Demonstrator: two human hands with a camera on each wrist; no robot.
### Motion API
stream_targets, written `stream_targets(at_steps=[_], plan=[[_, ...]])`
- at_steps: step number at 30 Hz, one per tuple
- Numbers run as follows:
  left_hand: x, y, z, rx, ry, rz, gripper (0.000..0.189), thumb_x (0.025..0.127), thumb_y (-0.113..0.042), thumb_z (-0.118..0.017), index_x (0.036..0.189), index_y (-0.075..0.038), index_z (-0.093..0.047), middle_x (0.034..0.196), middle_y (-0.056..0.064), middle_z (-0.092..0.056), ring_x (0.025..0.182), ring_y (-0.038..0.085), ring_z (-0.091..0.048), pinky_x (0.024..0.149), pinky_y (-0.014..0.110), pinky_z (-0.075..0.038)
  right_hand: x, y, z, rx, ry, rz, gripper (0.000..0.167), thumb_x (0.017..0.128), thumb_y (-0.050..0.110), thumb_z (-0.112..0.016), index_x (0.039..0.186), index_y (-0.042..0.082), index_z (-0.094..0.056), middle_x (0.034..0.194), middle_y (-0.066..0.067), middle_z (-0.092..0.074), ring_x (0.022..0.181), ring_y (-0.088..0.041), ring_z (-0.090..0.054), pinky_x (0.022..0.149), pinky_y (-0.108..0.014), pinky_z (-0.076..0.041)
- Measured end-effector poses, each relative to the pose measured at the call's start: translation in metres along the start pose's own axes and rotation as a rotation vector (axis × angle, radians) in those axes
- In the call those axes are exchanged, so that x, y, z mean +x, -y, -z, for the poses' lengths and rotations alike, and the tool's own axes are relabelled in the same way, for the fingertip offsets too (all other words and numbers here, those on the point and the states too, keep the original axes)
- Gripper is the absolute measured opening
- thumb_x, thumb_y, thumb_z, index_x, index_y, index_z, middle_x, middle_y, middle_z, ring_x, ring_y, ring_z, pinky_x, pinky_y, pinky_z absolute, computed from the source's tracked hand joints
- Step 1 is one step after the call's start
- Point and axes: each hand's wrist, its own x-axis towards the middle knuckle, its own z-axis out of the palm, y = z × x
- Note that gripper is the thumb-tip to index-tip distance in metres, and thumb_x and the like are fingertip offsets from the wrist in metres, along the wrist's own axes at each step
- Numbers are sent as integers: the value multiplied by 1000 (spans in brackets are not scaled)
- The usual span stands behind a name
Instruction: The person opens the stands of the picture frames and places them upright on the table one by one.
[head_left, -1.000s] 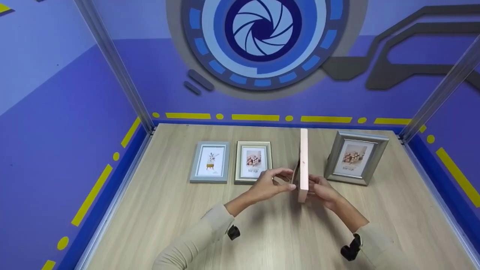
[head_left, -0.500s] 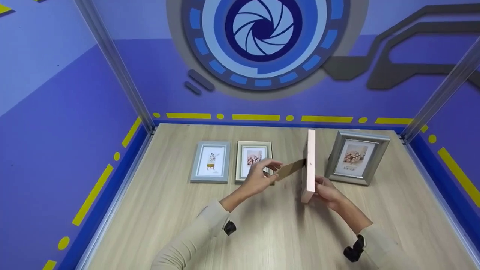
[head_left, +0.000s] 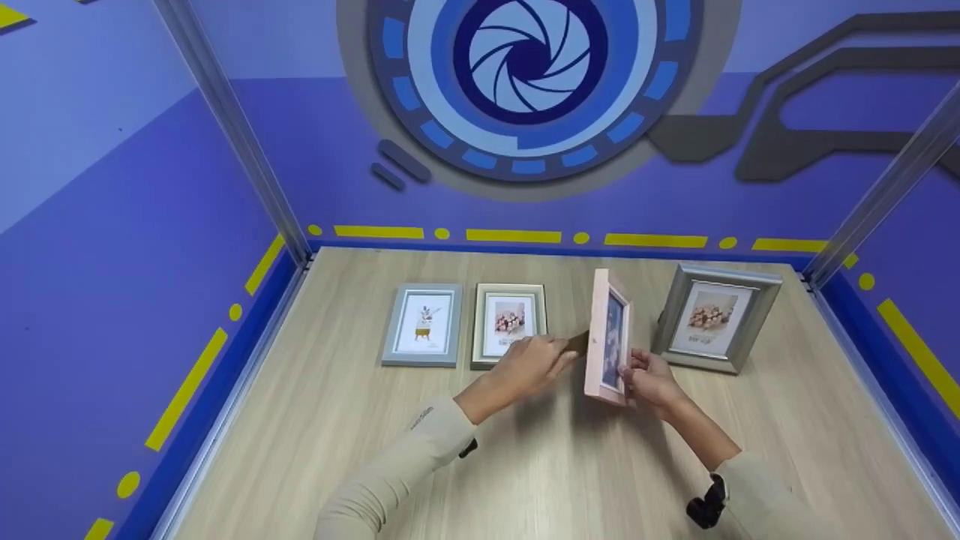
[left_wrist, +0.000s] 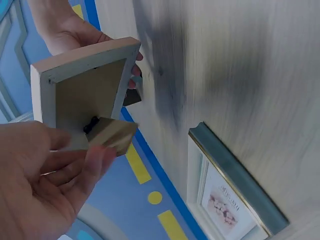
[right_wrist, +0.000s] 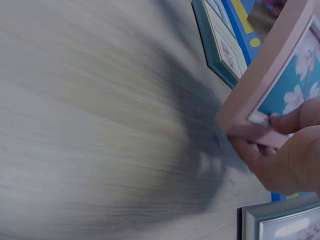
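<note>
A pink picture frame (head_left: 598,337) is held up off the table, tilted, its floral picture turned toward the right. My right hand (head_left: 651,382) grips its lower right part, the thumb on the front in the right wrist view. On the frame's brown back, a brown easel stand (left_wrist: 112,134) juts out from a dark hinge. The fingers of my left hand (head_left: 529,367) are curled at the free end of this stand, pinching it. In the head view, the left hand's fingertips are partly hidden.
A blue-grey frame (head_left: 391,326) and a cream-gold frame (head_left: 478,326) lie face up to the left. One larger silver-grey frame (head_left: 742,319) stands upright at the right. Patterned blue walls (head_left: 360,157) border the wooden table (head_left: 540,465) behind and on both sides.
The pink frame has turned from edge-on so its picture shows, and shifted slightly left over the last half second. The stand was swung outward, and my left hand moved left, then back right.
</note>
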Motion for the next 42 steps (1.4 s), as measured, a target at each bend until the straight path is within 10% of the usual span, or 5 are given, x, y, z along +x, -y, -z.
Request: stream_targets(at_steps=[4,13,27,42], plan=[[6,5,-6,-271,133,66,52,106,-53,-44,117,-9,-70,75,3,-61,65,9,-51,60,22,-43,-2,1,-2,-162,-127,34,50,98,-2,-53,142,-20,-37,120,-27,-55,93,-20,-59,70,-24,-52],[13,15,-19,-463,330,77,62,101,-47,-59,147,-7,-54,141,12,-64,112,22,-67,100,26,-52,-3,4,-2,-336,-304,102,49,96,-3,-57,142,-13,-42,127,-32,-56,106,-36,-59,80,-32,-52],[28,34,-37,-658,235,159,51,99,-17,-62,146,3,-51,146,22,-57,136,34,-56,115,41,-45,6,13,-1,-381,-521,301,49,91,-3,-66,136,-13,-50,118,-33,-64,106,-43,-65,93,-47,-50],[54,40,-55,-525,-120,301,34,88,10,-60,121,10,-63,112,25,-73,105,33,-71,93,44,-59,30,15,-13,-296,-476,375,56,93,-11,-53,146,-16,-38,133,-41,-57,126,-52,-58,110,-57,-46]])
